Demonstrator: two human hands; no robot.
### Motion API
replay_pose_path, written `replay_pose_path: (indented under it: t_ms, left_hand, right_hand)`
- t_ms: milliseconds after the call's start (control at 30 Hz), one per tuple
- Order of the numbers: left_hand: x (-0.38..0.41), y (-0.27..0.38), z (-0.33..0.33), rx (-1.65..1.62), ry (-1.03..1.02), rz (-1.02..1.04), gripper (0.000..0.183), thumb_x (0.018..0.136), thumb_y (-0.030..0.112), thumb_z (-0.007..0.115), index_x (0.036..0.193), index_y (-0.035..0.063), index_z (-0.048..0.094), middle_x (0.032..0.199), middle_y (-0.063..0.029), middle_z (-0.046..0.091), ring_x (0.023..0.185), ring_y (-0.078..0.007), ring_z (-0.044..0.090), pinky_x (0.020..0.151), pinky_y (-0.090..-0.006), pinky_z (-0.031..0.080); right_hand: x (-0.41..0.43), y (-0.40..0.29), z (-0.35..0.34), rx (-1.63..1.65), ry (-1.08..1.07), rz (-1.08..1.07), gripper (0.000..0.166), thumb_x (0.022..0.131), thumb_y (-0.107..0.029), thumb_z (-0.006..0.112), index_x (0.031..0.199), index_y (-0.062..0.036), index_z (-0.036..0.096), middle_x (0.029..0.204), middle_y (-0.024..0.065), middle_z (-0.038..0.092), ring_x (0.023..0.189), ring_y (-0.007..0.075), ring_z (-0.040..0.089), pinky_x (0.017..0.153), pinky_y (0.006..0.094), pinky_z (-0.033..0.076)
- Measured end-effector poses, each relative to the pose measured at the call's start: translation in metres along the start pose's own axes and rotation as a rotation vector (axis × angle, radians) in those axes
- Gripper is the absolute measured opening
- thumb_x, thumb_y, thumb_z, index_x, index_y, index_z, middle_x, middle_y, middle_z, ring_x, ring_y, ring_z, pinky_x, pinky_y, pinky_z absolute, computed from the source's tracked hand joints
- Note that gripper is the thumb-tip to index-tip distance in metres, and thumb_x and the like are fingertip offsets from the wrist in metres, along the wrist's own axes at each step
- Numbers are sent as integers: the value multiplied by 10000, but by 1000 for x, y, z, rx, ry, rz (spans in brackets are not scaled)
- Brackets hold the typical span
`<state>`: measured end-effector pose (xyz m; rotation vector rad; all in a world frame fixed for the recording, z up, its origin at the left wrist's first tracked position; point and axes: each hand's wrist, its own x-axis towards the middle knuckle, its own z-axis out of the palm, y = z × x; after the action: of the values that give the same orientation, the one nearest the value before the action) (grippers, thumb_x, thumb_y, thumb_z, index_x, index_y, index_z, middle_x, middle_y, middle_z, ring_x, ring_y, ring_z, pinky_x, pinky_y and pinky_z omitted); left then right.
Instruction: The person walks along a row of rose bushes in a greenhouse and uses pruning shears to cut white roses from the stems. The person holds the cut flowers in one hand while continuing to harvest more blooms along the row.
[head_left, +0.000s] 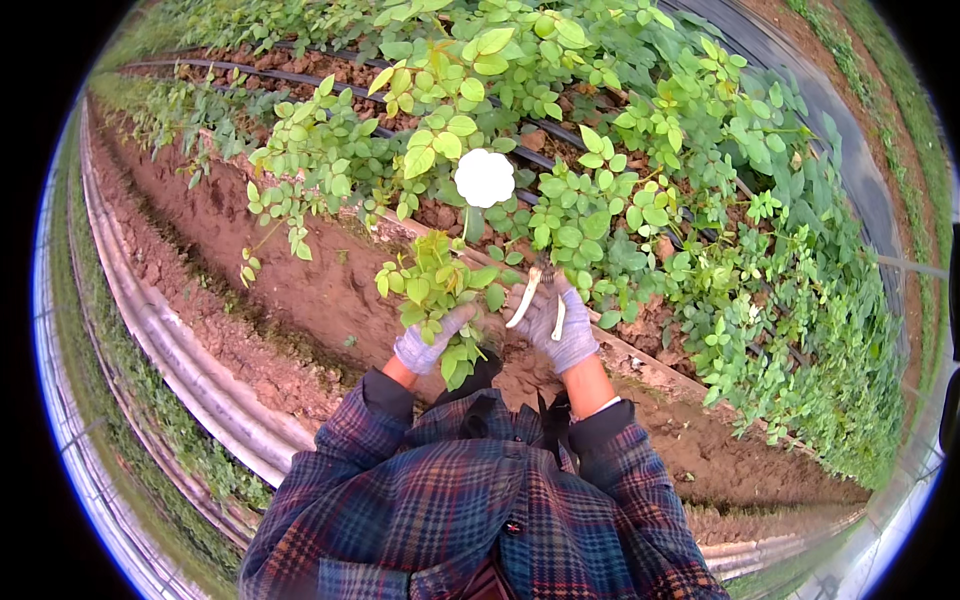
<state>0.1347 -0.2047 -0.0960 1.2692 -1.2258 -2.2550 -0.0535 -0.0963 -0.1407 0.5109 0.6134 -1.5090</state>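
Observation:
My left hand (437, 339), in a pale knitted glove, grips a bunch of leafy rose-like stems (429, 289), with leaves above and below the fist. To its right, my right hand (553, 322), gloved the same way, holds pruning shears with pale handles (529, 296). The handles stand apart across the palm and fingers; the blades, pointing away from me, are partly lost among leaves. A white scalloped patch (484, 178) covers part of the foliage above my hands.
Leafy bushes (592, 225) fill the planting bed ahead and to the right. Black irrigation pipes (532, 156) run through it, and a narrow board edge (645, 360) borders it. A bare soil path (300, 270) and whitish plastic sheeting (187, 375) lie to the left.

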Motion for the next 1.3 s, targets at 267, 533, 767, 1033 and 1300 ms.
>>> replay_pose_path:
  t_ms: [267, 533, 767, 1033, 1300]
  left_hand:
    - [-9, -5, -14, 55, 62, 13, 329, 792, 99, 654, 1097, 49, 542, 938, -42, 612, 777, -144, 603, 663, -296, 513]
    - [-6, -12, -19, 81, 32, 55, 291, 802, 112, 655, 1058, 35, 539, 856, -59, 618, 742, -146, 603, 633, -288, 511]
    - [-11, -13, -26, 147, 37, 53, 350, 802, 115, 662, 1118, 43, 531, 970, -33, 602, 805, -120, 582, 677, -274, 504]
    - [-18, 6, -22, 179, -29, -29, 431, 787, 167, 694, 1155, 36, 510, 1064, -44, 592, 938, -136, 551, 791, -294, 471]
    - [6, 9, 1, 283, -206, 52, 488, 795, 180, 681, 1218, 39, 484, 1153, -64, 572, 1025, -166, 540, 868, -304, 441]
  right_hand:
    - [11, -14, 16, 78, -176, -138, 244, 906, -329, 488, 1048, -136, 532, 609, 19, 514, 438, 144, 427, 413, 281, 350]
    - [-13, -8, 39, -162, 21, -103, 475, 867, -445, 510, 1138, -64, 428, 923, 184, 589, 789, 333, 614, 684, 485, 524]
    - [17, -12, 40, -81, 82, -46, 610, 858, -532, 456, 1217, -57, 327, 1052, 219, 517, 894, 368, 563, 751, 541, 479]
    - [28, -32, 58, -37, -184, -247, 282, 920, -378, 444, 1036, -129, 509, 603, 29, 550, 499, 174, 532, 453, 308, 427]
    - [-35, -19, 51, -206, 11, -114, 494, 857, -426, 535, 1181, -73, 412, 952, 214, 585, 842, 343, 611, 713, 492, 516]
